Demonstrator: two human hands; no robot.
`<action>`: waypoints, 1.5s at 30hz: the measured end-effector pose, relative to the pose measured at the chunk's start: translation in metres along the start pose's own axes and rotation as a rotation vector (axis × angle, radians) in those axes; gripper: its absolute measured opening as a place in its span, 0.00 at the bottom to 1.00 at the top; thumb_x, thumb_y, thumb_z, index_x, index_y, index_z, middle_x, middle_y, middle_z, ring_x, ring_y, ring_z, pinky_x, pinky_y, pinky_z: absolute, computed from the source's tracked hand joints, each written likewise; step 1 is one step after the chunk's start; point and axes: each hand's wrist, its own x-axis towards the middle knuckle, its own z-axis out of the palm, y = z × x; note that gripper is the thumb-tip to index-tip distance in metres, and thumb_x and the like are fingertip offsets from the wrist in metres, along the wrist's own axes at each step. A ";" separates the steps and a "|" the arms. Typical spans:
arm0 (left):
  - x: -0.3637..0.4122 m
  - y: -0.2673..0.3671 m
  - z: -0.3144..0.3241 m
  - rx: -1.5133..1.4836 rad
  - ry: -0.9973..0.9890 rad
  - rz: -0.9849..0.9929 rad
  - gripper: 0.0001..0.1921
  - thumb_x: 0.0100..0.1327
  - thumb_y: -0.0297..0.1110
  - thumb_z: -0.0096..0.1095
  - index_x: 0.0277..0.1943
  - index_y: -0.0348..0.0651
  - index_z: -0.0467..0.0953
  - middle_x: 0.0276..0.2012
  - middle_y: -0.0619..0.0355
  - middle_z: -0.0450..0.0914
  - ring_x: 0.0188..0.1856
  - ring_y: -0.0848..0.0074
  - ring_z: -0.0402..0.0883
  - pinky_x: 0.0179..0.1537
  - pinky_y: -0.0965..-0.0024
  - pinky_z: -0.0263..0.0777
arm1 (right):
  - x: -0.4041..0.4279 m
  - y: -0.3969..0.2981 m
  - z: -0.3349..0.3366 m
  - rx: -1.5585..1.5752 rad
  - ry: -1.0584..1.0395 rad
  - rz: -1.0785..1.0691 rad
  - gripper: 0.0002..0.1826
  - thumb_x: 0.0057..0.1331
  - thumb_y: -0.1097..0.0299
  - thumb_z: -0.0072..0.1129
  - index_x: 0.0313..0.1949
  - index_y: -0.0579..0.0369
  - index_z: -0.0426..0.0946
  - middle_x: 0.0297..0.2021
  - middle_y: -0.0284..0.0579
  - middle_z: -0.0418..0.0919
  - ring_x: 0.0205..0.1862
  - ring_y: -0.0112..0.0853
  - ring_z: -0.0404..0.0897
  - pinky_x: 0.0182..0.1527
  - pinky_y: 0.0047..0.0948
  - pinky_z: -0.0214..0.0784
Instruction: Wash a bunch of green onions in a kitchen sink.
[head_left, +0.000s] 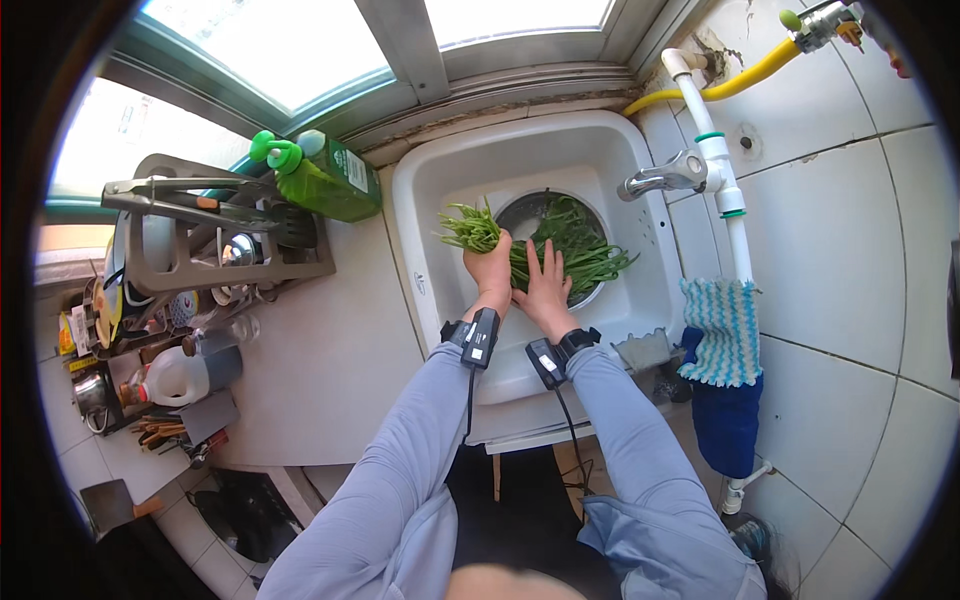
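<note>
A bunch of long green leafy vegetables (472, 227) is gripped in my left hand (489, 271), its stem ends fanning out past the thumb. Fingers spread, my right hand (545, 292) rests against the greens beside it. More loose greens (592, 259) lie in a round metal basin (517, 213), some hanging over its right rim. What looks like water shows at the basin's upper left. The basin stands inside a white ceramic sink (435, 169). Both wrists wear black straps with small cabled devices.
Right of the sink, a tap (660, 176) on a white pipe reaches over its edge. A knitted cloth (721, 330) hangs below. On the left counter (330, 360) are a green pump bottle (330, 176), a dish rack (225, 281) and a plastic jug (180, 377).
</note>
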 end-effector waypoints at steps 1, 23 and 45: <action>-0.005 -0.012 0.001 0.001 -0.012 -0.008 0.14 0.51 0.26 0.68 0.40 0.32 0.74 0.35 0.56 0.80 0.36 0.73 0.77 0.39 0.69 0.70 | 0.005 0.014 0.012 -0.002 0.004 0.014 0.54 0.51 0.59 0.69 0.70 0.40 0.42 0.70 0.49 0.39 0.71 0.52 0.39 0.63 0.67 0.37; -0.109 0.174 -0.038 -0.085 -0.556 0.409 0.22 0.58 0.22 0.61 0.56 0.37 0.65 0.39 0.62 0.76 0.44 0.82 0.75 0.48 0.75 0.68 | -0.092 -0.075 -0.120 0.425 0.462 -0.432 0.34 0.58 0.84 0.47 0.65 0.60 0.53 0.63 0.56 0.60 0.65 0.49 0.59 0.65 0.41 0.52; -0.062 0.173 -0.022 -0.047 -0.514 0.429 0.08 0.52 0.27 0.66 0.35 0.36 0.77 0.29 0.59 0.80 0.32 0.78 0.79 0.35 0.74 0.71 | -0.114 -0.039 -0.202 0.338 0.688 -0.262 0.21 0.59 0.80 0.53 0.54 0.60 0.70 0.51 0.51 0.73 0.55 0.43 0.71 0.58 0.36 0.61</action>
